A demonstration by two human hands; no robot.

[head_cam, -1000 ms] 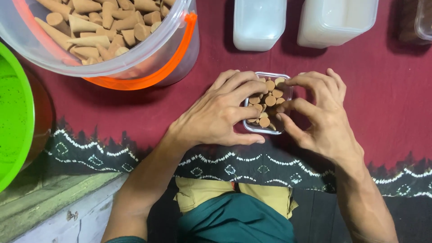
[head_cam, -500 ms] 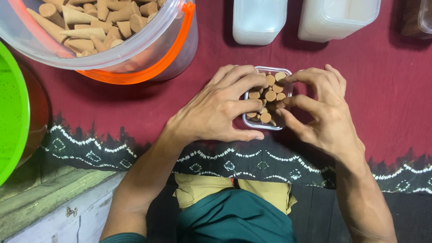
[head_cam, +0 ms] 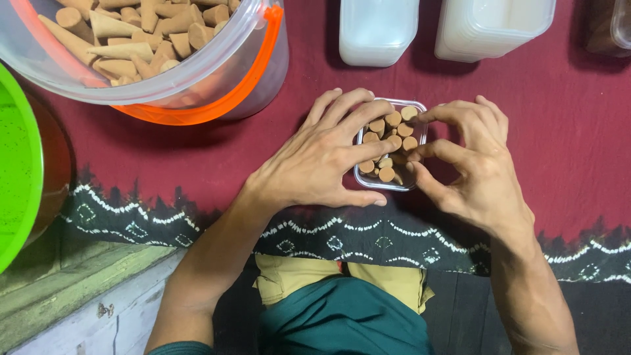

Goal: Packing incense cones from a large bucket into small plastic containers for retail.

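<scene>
A small clear plastic box stands on the dark red cloth, packed with several upright brown cones whose round bases face up. My left hand lies over the box's left side, its fingertips resting on the cones and its thumb along the near wall. My right hand cups the box's right side, with thumb and forefinger pinching at the cones near the right rim.
A clear bucket with an orange handle, full of loose brown cones, stands at the back left. A green lid sits at the far left. Two stacks of white-clear boxes stand behind.
My fingers have shifted slightly over the cones in the small box. The box itself has stayed where it was.
</scene>
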